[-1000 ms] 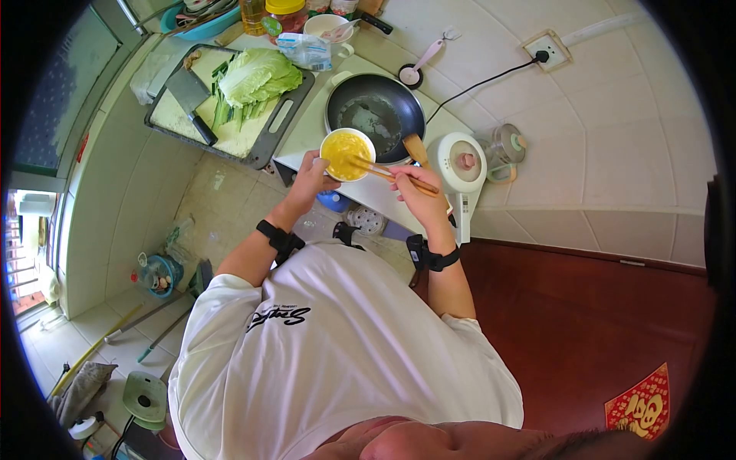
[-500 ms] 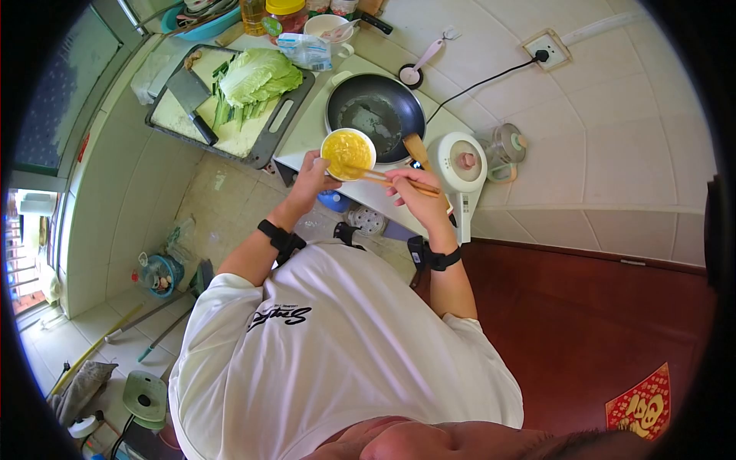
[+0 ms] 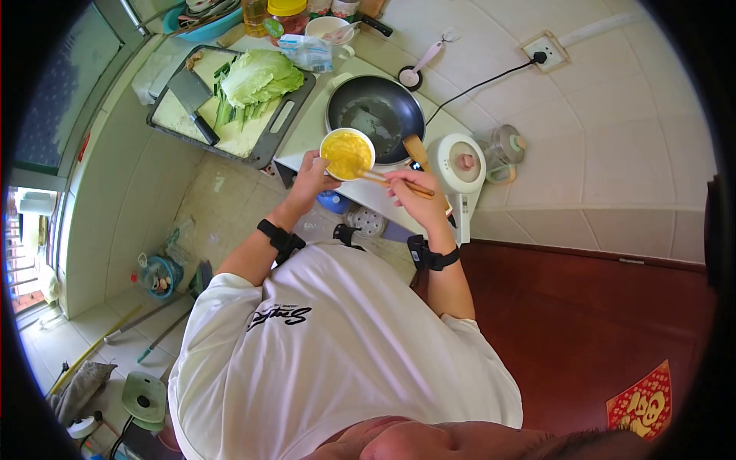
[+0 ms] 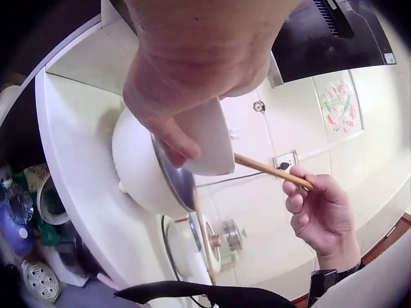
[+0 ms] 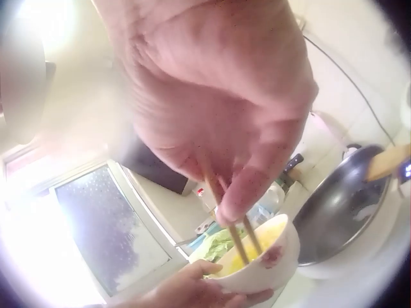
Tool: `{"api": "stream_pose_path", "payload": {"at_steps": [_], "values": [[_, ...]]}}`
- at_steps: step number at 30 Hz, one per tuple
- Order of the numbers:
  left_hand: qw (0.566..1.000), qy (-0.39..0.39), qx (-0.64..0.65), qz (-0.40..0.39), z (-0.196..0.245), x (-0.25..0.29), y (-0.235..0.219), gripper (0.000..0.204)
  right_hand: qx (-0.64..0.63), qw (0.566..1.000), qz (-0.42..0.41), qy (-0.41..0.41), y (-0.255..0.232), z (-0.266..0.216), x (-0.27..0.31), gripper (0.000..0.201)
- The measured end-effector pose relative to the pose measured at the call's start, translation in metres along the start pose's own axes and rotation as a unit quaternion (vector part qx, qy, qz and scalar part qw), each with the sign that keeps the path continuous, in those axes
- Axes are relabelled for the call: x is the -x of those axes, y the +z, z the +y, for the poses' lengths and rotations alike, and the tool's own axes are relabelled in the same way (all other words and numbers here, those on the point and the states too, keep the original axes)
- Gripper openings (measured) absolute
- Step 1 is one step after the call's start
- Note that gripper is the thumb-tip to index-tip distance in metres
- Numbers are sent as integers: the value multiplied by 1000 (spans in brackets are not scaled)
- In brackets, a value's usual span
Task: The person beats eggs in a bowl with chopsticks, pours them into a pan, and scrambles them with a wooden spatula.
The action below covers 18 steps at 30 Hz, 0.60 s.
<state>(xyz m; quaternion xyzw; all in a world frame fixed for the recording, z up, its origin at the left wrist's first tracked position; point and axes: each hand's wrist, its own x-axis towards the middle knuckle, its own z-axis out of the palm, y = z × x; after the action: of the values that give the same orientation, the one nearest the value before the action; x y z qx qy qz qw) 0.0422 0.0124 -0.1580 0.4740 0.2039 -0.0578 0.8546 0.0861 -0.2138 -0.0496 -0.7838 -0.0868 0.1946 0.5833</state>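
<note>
My left hand [image 3: 309, 182] grips a small white bowl [image 5: 274, 271] by its side, thumb near the rim. Yellow beaten egg [image 3: 346, 153] fills part of it. In my right hand [image 3: 418, 195] a pair of wooden chopsticks [image 5: 239, 242] is pinched, their tips down in the egg. Just beyond the bowl sits a dark frying pan [image 3: 376, 107] with a thin wet patch on its bottom; in the head view the bowl overlaps the pan's near edge. A wooden spatula [image 3: 415, 148] leans on the pan's right rim.
Left of the pan, a cutting board [image 3: 165, 115] carries a cleaver [image 3: 189, 93] and cabbage [image 3: 262, 78]. A white lidded cooker [image 3: 458, 162] stands to the right, near a glass jug [image 3: 506, 146]. A black cord [image 3: 483, 84] runs to the wall socket.
The chopsticks have shifted round within the bowl, their tips moving through the egg as my right hand moves slightly. The bowl and my left hand stay nearly in place.
</note>
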Motion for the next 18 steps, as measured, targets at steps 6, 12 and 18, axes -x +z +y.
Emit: {"api": "stream_pose_path", "payload": {"at_steps": [6, 12, 18], "values": [[1000, -6, -5, -16, 7, 3, -6, 47, 11, 999, -48, 8, 7, -7, 8, 22], [998, -11, -22, -50, 16, 2, -20, 47, -20, 997, -47, 58, 31, -23, 22, 21], [994, -22, -48, -92, 20, 2, -34, 48, 7, 999, 37, 17, 53, -14, 35, 23]]}}
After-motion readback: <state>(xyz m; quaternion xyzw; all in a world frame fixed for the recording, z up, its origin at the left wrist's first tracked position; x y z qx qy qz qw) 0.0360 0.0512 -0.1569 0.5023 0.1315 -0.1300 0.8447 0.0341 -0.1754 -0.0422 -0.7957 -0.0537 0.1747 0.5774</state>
